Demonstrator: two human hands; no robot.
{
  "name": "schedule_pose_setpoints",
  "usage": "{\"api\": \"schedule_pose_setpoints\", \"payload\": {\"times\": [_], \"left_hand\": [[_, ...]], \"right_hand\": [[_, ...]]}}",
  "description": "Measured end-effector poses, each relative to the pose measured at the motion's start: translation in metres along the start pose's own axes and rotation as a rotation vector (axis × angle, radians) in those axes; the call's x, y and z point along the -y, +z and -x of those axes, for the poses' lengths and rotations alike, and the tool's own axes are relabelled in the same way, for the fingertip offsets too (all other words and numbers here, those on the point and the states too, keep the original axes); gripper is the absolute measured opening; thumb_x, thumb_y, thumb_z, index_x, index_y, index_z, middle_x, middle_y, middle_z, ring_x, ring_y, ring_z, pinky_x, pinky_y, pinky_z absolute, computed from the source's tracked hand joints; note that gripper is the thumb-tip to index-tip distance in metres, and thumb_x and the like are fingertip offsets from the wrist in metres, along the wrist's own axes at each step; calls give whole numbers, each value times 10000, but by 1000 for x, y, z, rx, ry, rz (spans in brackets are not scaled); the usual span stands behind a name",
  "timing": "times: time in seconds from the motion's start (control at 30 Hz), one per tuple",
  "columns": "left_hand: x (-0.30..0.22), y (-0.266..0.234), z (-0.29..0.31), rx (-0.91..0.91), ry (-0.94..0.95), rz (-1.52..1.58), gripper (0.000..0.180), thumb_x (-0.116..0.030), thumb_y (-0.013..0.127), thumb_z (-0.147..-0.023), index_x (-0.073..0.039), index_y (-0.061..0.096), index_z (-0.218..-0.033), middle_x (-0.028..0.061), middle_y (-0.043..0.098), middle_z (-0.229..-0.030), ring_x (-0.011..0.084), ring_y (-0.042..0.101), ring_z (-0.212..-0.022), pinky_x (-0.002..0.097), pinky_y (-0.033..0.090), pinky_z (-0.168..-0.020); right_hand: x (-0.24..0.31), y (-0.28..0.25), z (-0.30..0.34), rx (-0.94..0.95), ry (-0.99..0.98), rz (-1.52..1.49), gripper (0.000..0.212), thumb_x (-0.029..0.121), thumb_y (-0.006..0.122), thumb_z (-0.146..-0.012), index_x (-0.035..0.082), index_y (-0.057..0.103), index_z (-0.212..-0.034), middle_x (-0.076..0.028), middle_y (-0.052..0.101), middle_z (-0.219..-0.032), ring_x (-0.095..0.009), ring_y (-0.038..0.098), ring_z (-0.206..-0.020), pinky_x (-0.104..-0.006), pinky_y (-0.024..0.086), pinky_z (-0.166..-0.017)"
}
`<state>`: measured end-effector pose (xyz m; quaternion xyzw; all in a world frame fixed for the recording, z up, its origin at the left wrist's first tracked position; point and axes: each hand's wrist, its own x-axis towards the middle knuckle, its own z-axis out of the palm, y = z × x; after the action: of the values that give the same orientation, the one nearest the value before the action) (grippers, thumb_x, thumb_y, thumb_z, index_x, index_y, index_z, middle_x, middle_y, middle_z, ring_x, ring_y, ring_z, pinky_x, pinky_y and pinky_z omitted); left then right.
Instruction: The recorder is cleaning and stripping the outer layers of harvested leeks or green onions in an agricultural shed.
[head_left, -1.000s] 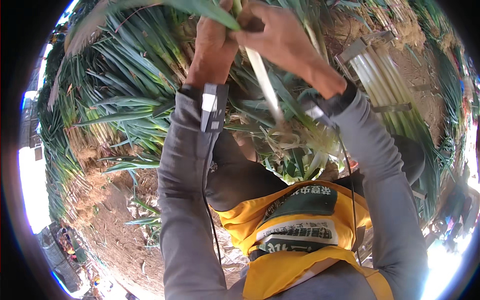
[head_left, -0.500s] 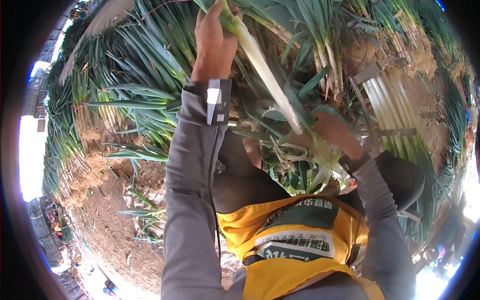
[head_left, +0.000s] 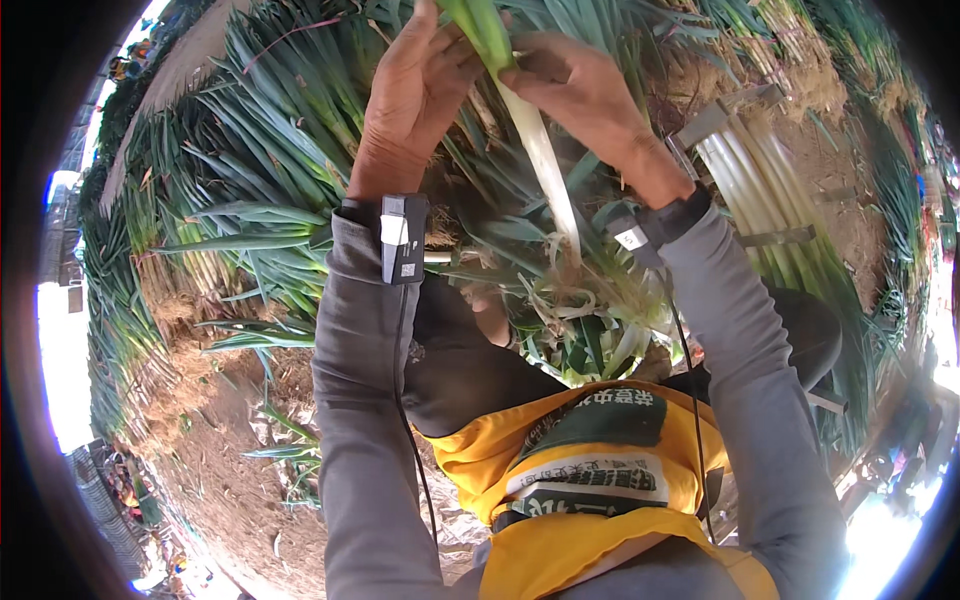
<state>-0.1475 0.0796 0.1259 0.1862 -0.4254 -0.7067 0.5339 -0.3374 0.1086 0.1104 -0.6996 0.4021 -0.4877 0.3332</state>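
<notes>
A long green onion (head_left: 540, 160) slants down in front of me, white shaft lowest and green part at the top edge. My left hand (head_left: 418, 95) is around its green part, with fingers partly behind the stalk and thumb raised. Where green meets white, my right hand (head_left: 585, 100) pinches the stalk between thumb and fingers. The leaf tips are out of view. Below the root end lies a heap of peeled skins and torn leaves (head_left: 590, 310).
Bundled green onions (head_left: 270, 130) lie thickly at the left and back. On the right, cleaned white stalks (head_left: 745, 170) rest in a metal rack (head_left: 775, 237). Bare soil (head_left: 220, 480) shows at the lower left. My bent knees flank the peelings.
My right hand has risen from the peelings by the root end to the upper stalk. The shaft hangs steeper and slightly left, and my left hand has loosened its wrap.
</notes>
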Motion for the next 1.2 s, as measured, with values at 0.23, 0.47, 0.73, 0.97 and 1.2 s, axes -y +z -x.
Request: {"api": "schedule_pose_setpoints", "payload": {"times": [0.23, 0.47, 0.73, 0.97, 1.2], "left_hand": [[17, 18, -2, 18, 66, 39, 324, -219, 627, -1019, -38, 579, -1284, 107, 657, -1127, 198, 640, -979, 357, 535, -840], [1, -17, -12, -85, 345, -84, 264, -172, 680, -983, -82, 536, -1185, 45, 600, -960, 150, 636, -851, 347, 578, -743], [-18, -40, -8, -206, 474, -50, 411, -135, 614, -1018, -58, 485, -1401, 37, 591, -950, 152, 605, -783, 312, 560, -700], [-38, -49, -8, -266, 560, -44, 420, -123, 592, -1028, -73, 472, -1427, 50, 582, -968, 142, 584, -791, 298, 529, -668], [-30, -52, 6, -383, 489, -99, 334, -160, 596, -1027, -66, 530, -1340, 112, 620, -1130, 202, 592, -988, 370, 488, -898]], "right_hand": [[9, 9, -3, -167, -75, -25, 412, 317, 794, -892, -22, 687, -1103, -104, 746, -966, -137, 713, -837, -272, 565, -748], [20, 17, 43, 105, 102, -157, 326, 247, 789, -904, -24, 686, -1052, -63, 724, -944, -97, 674, -808, -250, 546, -693], [-14, -27, 100, 290, 179, -745, 179, 149, 694, -965, 61, 684, -1121, -15, 668, -900, -77, 619, -782, -219, 515, -682], [-86, -49, 209, 783, 356, 889, 333, 328, 668, -933, 69, 665, -1143, -175, 661, -1025, -341, 657, -838, -415, 536, -762], [-16, 12, 108, 55, 79, 229, 253, 195, 691, -935, 24, 657, -1118, -146, 665, -1017, -346, 668, -875, -412, 532, -758]]}}
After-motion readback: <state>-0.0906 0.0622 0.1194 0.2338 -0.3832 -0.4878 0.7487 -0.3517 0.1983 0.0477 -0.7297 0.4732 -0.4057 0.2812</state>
